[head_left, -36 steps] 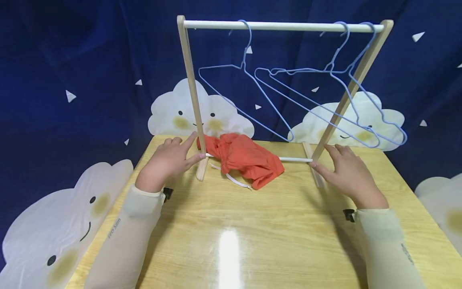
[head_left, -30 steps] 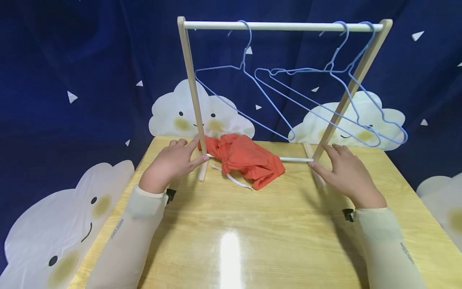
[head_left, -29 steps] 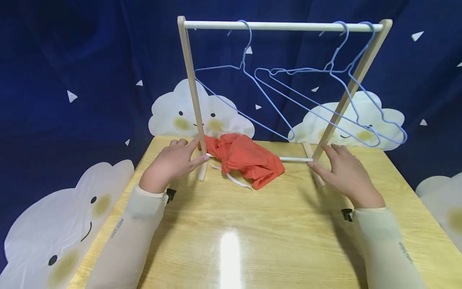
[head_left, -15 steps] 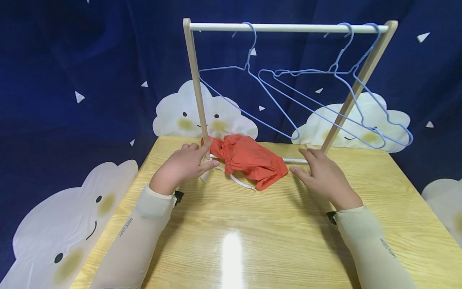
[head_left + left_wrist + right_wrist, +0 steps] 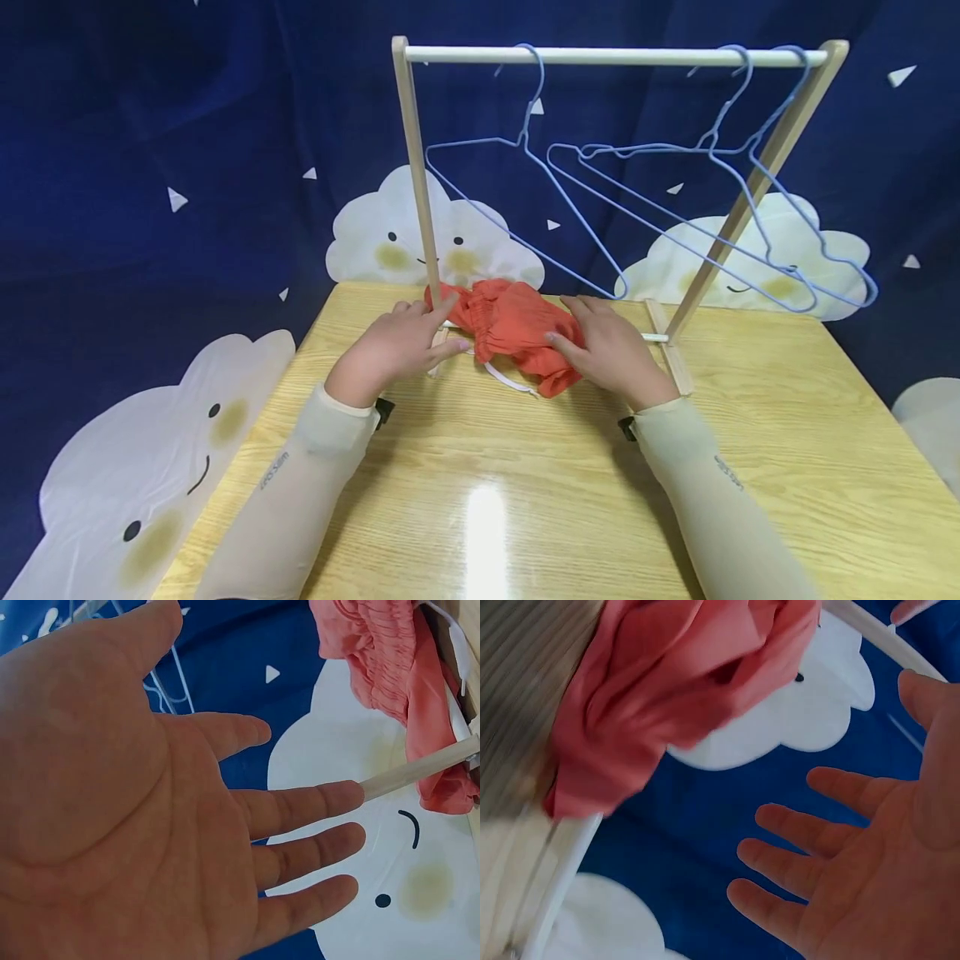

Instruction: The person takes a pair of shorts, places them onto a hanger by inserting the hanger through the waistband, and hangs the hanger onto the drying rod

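A crumpled red garment (image 5: 517, 321) with a white drawstring (image 5: 508, 380) lies over the rack's low rod. The left hand (image 5: 397, 343), fingers spread, is beside the left post (image 5: 422, 183) near the garment's left end; its palm (image 5: 127, 810) shows bare in the left wrist view. Over the garment's right part is the right hand (image 5: 615, 350), its fingers extended; the right wrist view shows that hand (image 5: 855, 862) with nothing in it, apart from the cloth (image 5: 667, 697). Whether the fingers touch the garment cannot be told from the head view.
Blue hangers hang from the white top rail (image 5: 615, 57): one hanger (image 5: 525, 150) at the left and two at the right, near the right post (image 5: 757, 192). The rack stands at the back of the wooden table (image 5: 555, 500), before a dark blue curtain (image 5: 150, 100) with clouds.
The right hand has left the foot of the right post and moved left to the garment. The left hand has shifted little. The whole scene sits slightly further right in the head view.
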The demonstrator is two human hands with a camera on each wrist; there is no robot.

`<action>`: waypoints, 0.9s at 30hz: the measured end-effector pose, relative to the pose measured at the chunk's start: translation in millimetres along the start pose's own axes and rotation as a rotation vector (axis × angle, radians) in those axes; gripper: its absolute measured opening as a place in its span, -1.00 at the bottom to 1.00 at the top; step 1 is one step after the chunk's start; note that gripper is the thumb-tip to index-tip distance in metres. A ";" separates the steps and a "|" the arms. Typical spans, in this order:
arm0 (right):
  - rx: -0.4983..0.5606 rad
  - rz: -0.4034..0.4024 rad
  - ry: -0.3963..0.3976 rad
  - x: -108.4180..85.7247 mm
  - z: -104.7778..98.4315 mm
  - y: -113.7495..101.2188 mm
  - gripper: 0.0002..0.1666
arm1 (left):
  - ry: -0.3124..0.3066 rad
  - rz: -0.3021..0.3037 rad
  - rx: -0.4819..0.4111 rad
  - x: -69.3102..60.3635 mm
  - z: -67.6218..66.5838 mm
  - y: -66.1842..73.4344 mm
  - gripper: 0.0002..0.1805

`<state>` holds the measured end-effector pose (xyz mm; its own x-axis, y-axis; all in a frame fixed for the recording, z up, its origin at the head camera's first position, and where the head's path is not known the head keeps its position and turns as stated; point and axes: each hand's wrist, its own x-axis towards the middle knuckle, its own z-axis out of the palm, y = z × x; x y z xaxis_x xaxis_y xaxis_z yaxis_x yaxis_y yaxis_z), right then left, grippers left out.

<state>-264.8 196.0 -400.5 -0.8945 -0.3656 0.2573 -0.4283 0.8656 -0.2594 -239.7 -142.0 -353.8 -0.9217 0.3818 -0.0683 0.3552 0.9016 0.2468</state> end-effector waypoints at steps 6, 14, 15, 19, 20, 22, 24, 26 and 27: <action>0.009 -0.043 -0.014 23.3 17.9 -12.3 -0.07 | 0.004 0.001 0.013 1.9 3.2 1.2 -0.03; -0.001 -0.011 -0.070 43.3 39.2 -15.8 0.00 | -0.012 0.007 0.042 3.1 6.1 6.3 -0.03; -0.008 -0.011 -0.078 44.8 41.4 -15.7 0.00 | -0.011 0.007 0.044 3.0 6.3 7.2 -0.03; -0.028 -0.022 -0.092 48.3 49.7 -15.7 0.02 | -0.014 0.009 0.054 3.1 7.0 8.7 -0.04; -0.027 -0.028 -0.092 48.6 51.6 -15.9 0.01 | -0.015 0.011 0.053 3.1 7.1 8.8 -0.04; -0.027 -0.040 -0.090 48.6 55.5 -16.0 -0.01 | -0.017 0.013 0.051 2.8 7.3 9.2 -0.04; -0.023 -0.059 -0.082 49.2 59.7 -16.2 -0.06 | -0.019 0.016 0.052 2.9 7.8 9.2 -0.04; -0.027 -0.080 -0.065 49.9 63.5 -16.6 -0.15 | -0.023 0.018 0.049 2.9 8.1 9.4 -0.03; -0.030 -0.088 -0.054 50.5 65.4 -16.5 -0.20 | -0.026 0.019 0.048 2.8 8.1 9.6 -0.02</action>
<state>-311.2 140.8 -444.1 -0.8594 -0.4579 0.2275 -0.5024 0.8389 -0.2095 -237.6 -130.6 -359.5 -0.9107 0.4034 -0.0890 0.3801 0.9027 0.2015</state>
